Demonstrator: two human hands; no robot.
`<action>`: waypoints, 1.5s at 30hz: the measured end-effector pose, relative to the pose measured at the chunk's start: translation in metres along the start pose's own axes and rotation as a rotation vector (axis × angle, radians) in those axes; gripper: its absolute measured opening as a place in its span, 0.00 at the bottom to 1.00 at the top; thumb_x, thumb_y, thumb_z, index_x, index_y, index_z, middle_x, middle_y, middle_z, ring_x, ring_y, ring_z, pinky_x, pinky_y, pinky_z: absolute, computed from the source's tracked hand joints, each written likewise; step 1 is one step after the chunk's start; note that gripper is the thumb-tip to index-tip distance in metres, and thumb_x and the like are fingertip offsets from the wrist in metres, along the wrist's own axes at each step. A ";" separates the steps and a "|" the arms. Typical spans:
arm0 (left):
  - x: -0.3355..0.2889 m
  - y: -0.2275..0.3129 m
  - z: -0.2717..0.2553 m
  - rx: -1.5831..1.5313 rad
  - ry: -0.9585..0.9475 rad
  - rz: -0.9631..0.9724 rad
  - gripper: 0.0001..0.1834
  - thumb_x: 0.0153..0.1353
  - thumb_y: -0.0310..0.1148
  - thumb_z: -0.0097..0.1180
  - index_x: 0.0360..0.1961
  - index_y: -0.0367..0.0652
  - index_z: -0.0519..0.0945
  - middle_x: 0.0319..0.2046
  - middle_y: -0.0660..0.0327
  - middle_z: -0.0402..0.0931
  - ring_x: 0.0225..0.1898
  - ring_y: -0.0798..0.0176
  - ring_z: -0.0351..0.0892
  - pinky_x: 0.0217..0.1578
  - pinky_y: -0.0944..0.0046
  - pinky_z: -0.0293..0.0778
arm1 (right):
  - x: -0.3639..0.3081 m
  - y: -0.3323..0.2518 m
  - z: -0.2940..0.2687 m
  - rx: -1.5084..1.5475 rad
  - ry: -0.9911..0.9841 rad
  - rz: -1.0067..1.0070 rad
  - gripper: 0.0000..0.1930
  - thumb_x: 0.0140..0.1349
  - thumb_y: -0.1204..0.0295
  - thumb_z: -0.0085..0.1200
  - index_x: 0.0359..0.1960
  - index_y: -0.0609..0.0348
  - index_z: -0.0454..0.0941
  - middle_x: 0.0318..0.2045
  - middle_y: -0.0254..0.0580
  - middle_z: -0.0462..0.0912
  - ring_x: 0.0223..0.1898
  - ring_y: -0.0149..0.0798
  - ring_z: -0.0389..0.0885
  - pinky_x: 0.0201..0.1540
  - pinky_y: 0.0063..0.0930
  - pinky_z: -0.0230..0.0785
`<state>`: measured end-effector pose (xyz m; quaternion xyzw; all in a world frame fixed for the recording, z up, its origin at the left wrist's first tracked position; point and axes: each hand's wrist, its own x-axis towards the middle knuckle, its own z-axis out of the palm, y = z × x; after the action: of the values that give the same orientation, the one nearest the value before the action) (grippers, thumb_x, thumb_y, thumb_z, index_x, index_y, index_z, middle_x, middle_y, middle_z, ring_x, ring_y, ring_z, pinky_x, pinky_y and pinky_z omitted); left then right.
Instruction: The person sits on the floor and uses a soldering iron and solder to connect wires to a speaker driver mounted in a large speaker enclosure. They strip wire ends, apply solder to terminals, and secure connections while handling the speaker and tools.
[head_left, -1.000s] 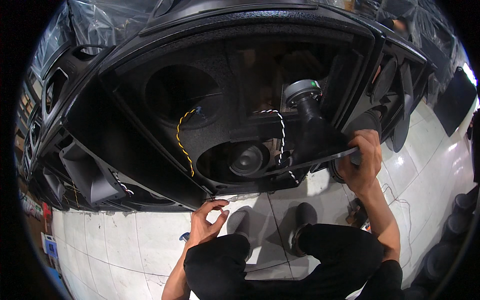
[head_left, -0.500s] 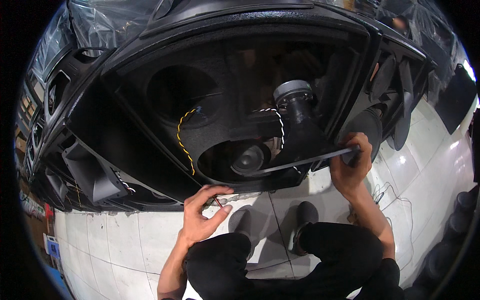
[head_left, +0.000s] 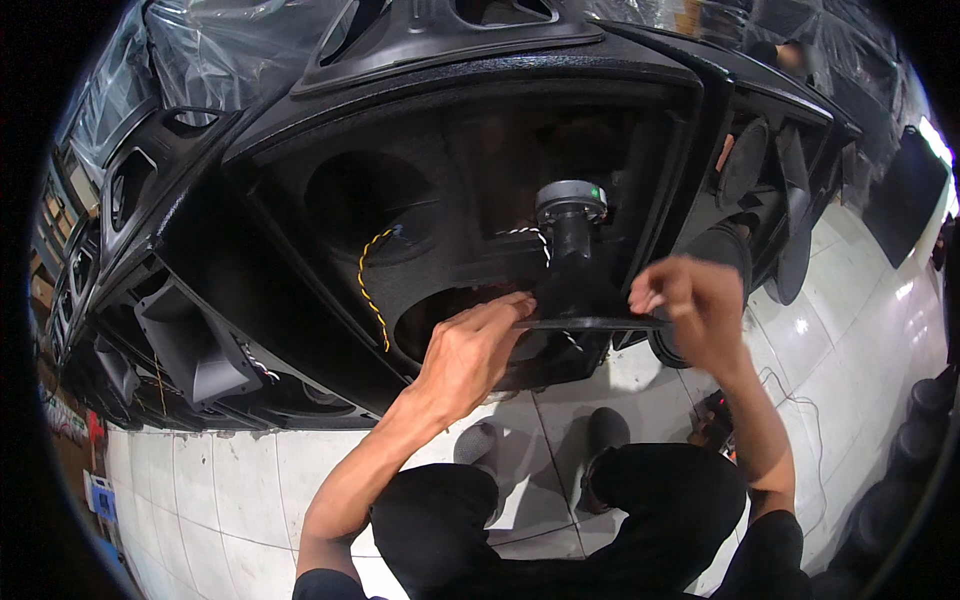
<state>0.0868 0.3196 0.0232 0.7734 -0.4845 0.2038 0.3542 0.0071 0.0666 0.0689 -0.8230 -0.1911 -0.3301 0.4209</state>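
Note:
A black horn [head_left: 577, 290] with a round grey driver [head_left: 571, 201] on its narrow end stands in the opening of a large black speaker cabinet [head_left: 470, 100]. My left hand [head_left: 468, 355] is closed on the left end of the horn's wide flange. By the flange's right end is my right hand [head_left: 700, 305], its bent fingers smeared by motion; whether they touch the horn I cannot tell. A yellow-and-black twisted wire [head_left: 364, 285] hangs left of my left hand. A white-and-black twisted wire [head_left: 545, 243] runs beside the horn.
Another cabinet with a grey horn [head_left: 195, 345] stands at left. More black speaker parts [head_left: 742, 160] are at right. Clear plastic sheeting [head_left: 215, 60] covers things behind. My shoes [head_left: 607, 435] are on the white tiled floor [head_left: 240, 480]; a thin cable [head_left: 815, 420] lies at right.
My left hand has moved up and right from the cabinet's front edge to the horn; the small red object by its fingers is out of sight. The horn's flange has levelled from a tilt.

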 end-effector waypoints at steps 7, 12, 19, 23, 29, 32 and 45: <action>-0.002 0.001 0.006 0.013 -0.006 0.005 0.13 0.54 0.17 0.58 0.42 0.30 0.78 0.47 0.46 0.81 0.49 0.46 0.82 0.51 0.55 0.79 | 0.039 0.048 0.006 -0.661 -0.085 -0.198 0.11 0.62 0.71 0.61 0.37 0.71 0.82 0.28 0.52 0.83 0.25 0.46 0.83 0.29 0.31 0.74; -0.006 -0.004 0.008 -0.039 0.006 0.003 0.14 0.53 0.16 0.59 0.43 0.30 0.78 0.47 0.46 0.80 0.50 0.46 0.81 0.52 0.55 0.79 | 0.042 0.062 0.016 -0.782 -0.089 -0.203 0.11 0.60 0.70 0.63 0.36 0.68 0.81 0.28 0.50 0.83 0.27 0.49 0.83 0.28 0.34 0.74; -0.007 -0.005 0.007 -0.059 -0.003 0.005 0.14 0.53 0.16 0.57 0.43 0.31 0.78 0.47 0.46 0.81 0.49 0.45 0.81 0.52 0.55 0.78 | 0.037 0.069 0.026 -0.844 -0.091 -0.206 0.10 0.62 0.70 0.60 0.37 0.65 0.79 0.29 0.49 0.82 0.26 0.49 0.82 0.26 0.36 0.74; -0.007 -0.004 0.008 -0.030 -0.012 0.012 0.15 0.51 0.15 0.57 0.43 0.31 0.78 0.48 0.47 0.80 0.49 0.46 0.82 0.52 0.54 0.79 | 0.034 0.069 0.029 -0.867 -0.147 -0.193 0.08 0.62 0.72 0.59 0.38 0.64 0.78 0.29 0.48 0.80 0.26 0.50 0.82 0.25 0.39 0.74; -0.007 -0.003 0.006 -0.020 -0.024 -0.003 0.17 0.49 0.14 0.57 0.43 0.30 0.78 0.49 0.47 0.80 0.50 0.48 0.82 0.52 0.55 0.80 | 0.036 0.075 0.029 -0.837 -0.156 -0.244 0.08 0.61 0.74 0.58 0.38 0.66 0.78 0.29 0.50 0.80 0.25 0.51 0.81 0.25 0.40 0.74; -0.006 -0.002 0.007 -0.039 -0.020 -0.012 0.16 0.49 0.14 0.58 0.42 0.30 0.78 0.49 0.47 0.81 0.50 0.48 0.82 0.52 0.55 0.80 | 0.037 0.074 0.026 -0.841 -0.186 -0.219 0.07 0.62 0.75 0.57 0.39 0.66 0.78 0.29 0.50 0.79 0.26 0.50 0.82 0.26 0.39 0.75; -0.006 0.000 0.007 -0.023 -0.012 -0.001 0.16 0.48 0.15 0.60 0.42 0.29 0.79 0.48 0.46 0.81 0.51 0.47 0.81 0.53 0.54 0.79 | 0.030 0.046 -0.006 -0.478 -0.023 -0.049 0.07 0.61 0.77 0.60 0.39 0.69 0.83 0.32 0.50 0.85 0.28 0.40 0.84 0.32 0.28 0.75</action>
<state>0.0843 0.3179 0.0143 0.7709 -0.4884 0.1933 0.3602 0.0534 0.0364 0.0669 -0.8981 -0.1322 -0.3666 0.2038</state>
